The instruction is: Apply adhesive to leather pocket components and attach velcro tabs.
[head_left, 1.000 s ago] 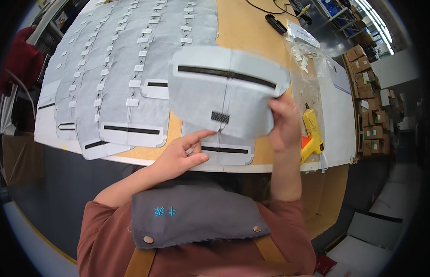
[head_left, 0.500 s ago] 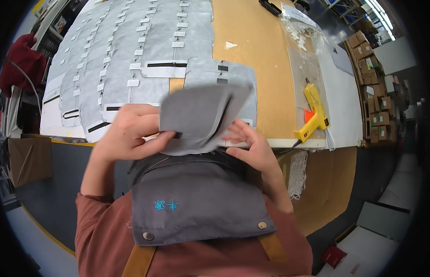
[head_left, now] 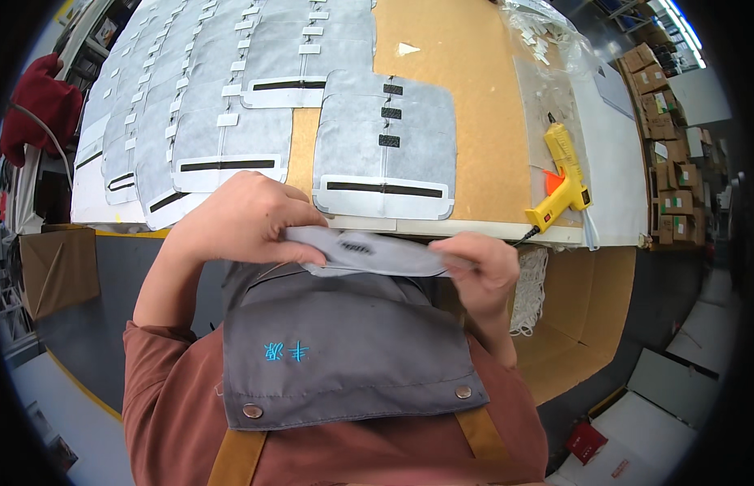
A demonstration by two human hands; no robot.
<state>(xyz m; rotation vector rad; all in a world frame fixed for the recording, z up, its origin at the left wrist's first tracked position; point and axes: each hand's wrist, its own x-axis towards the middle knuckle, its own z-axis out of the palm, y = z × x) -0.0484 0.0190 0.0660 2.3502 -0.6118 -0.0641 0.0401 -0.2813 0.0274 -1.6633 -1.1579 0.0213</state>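
Observation:
Between my two hands, just in front of the table's near edge, is a grey fabric panel seen nearly edge-on, with a small black patch on it. My left hand pinches its left end between thumb and fingers. At the other end, my right hand is closed on the panel and slightly blurred. Just beyond lies a similar light-grey fabric piece, flat on the table, with a white-bordered black strip along its near edge and several dark patches up its middle.
Overlapping grey fabric pieces with white tabs cover the table's left and middle. A yellow glue gun lies at the right near a clear plastic bag. Below the edge stands an open cardboard box with white netting.
The panel, upright and tilted before, has come down to near edge-on in front of the table. My right hand, with its fingers spread before, has closed on the right end.

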